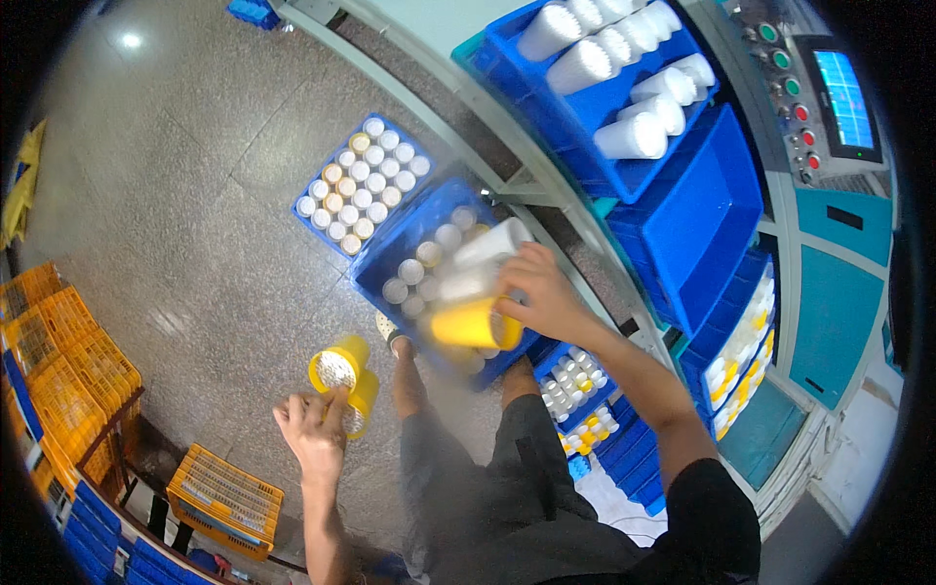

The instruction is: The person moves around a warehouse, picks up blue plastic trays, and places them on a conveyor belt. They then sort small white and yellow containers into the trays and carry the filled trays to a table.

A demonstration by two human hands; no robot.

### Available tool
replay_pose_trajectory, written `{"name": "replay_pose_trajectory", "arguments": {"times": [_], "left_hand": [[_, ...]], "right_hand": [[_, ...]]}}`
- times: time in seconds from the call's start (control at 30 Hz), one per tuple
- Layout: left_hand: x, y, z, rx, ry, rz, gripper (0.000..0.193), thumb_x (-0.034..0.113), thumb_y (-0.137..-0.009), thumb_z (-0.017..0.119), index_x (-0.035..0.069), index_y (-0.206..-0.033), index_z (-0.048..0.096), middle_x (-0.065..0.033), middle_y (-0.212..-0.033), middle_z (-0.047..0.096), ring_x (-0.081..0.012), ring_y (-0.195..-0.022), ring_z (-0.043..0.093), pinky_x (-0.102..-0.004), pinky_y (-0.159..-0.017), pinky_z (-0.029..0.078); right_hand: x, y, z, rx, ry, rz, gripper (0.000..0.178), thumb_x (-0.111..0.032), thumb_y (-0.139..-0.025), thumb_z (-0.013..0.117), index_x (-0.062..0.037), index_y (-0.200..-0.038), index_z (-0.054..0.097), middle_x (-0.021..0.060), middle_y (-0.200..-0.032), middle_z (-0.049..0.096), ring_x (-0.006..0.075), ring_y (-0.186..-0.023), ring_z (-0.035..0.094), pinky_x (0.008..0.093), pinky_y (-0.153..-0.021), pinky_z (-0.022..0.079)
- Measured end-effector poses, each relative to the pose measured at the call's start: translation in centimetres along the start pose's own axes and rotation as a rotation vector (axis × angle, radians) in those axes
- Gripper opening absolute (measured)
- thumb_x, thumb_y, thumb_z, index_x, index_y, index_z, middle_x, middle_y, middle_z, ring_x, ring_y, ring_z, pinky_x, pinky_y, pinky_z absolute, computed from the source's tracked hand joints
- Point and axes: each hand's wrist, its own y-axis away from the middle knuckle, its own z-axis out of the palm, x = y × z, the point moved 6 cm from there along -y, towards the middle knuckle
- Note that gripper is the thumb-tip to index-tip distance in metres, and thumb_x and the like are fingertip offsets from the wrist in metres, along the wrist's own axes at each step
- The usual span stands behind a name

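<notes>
I log: left hand [313, 429], pinching two yellow cups [355, 353]; right hand [546, 292], spread round one yellow cup [466, 325] and white cups [492, 244] (blurred), lying crosswise over the blue crate [388, 242].

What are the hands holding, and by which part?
Left hand: two yellow cylinders, by their near ends. Right hand: a yellow cylinder and blurred white cylinders, by their right ends.

Yellow cylinders [468, 324], white cylinders [487, 246], tilted

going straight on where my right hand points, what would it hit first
Past the yellow and white cylinders it holds, the right hand would likely meet the round-topped containers in the blue crate, though depth is unclear.
</notes>
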Motion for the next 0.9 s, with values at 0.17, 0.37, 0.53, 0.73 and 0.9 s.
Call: {"name": "replay_pose_trajectory", "arguments": {"times": [0.17, 0.37, 0.53, 0.73, 0.9], "left_hand": [[-2.7, 4.3, 7.3, -0.025, -0.002, -0.043, 0.027, 0.005, -0.073, 0.069, 0.012, -0.098, 0.073, 0.0028, -0.094, 0.068, -0.0161, -0.081, 0.055, -0.037, -0.077, 0.038], [-4.7, 4.7, 13.5, -0.07, 0.099, -0.034, 0.027, 0.007, -0.075, 0.068, 0.012, -0.102, 0.073, 0.0045, -0.096, 0.067, -0.0141, -0.081, 0.053, -0.0356, -0.08, 0.036], [-5.4, 1.6, 18.1, -0.077, 0.177, 0.104, 0.028, 0.014, -0.078, 0.067, 0.011, -0.105, 0.072, 0.0047, -0.1, 0.067, -0.0145, -0.082, 0.052, -0.0352, -0.08, 0.035], [-5.6, -3.6, 23.8, -0.122, 0.227, 0.354, 0.027, 0.013, -0.078, 0.064, 0.005, -0.103, 0.07, -0.0015, -0.1, 0.065, -0.0178, -0.086, 0.055, -0.0389, -0.077, 0.04], [-6.0, -7.4, 26.3, -0.025, 0.23, 0.429, 0.028, 0.012, -0.078, 0.065, 0.006, -0.104, 0.072, -0.0014, -0.092, 0.067, -0.0191, -0.08, 0.057, -0.035, -0.071, 0.042]], "right_hand": [[9.2, -2.0, 16.9, 0.13, -0.071, 0.032, 0.025, -0.026, -0.075, 0.076, -0.0084, -0.074, 0.058, 0.0078, -0.084, 0.059, 0.0313, -0.09, 0.053, 0.0461, -0.087, 0.039], [18.2, -5.0, 25.0, 0.245, 0.049, 0.159, 0.024, -0.026, -0.076, 0.074, -0.0076, -0.072, 0.06, 0.0089, -0.084, 0.06, 0.0327, -0.091, 0.053, 0.0462, -0.087, 0.04], [23.9, -7.7, 29.2, 0.179, 0.241, 0.272, 0.025, -0.03, -0.081, 0.07, -0.0053, -0.077, 0.066, 0.0138, -0.091, 0.064, 0.0386, -0.1, 0.053, 0.0502, -0.099, 0.037], [26.2, -8.2, 31.7, 0.033, 0.532, 0.375, 0.032, -0.034, -0.08, 0.071, -0.0032, -0.09, 0.071, 0.0137, -0.098, 0.067, 0.0333, -0.105, 0.055, 0.052, -0.101, 0.037], [19.7, -3.7, 32.0, 0.048, 0.473, 0.418, 0.036, -0.034, -0.083, 0.068, -0.0037, -0.103, 0.067, 0.0117, -0.106, 0.064, 0.0312, -0.109, 0.054, 0.0499, -0.098, 0.039]]}}
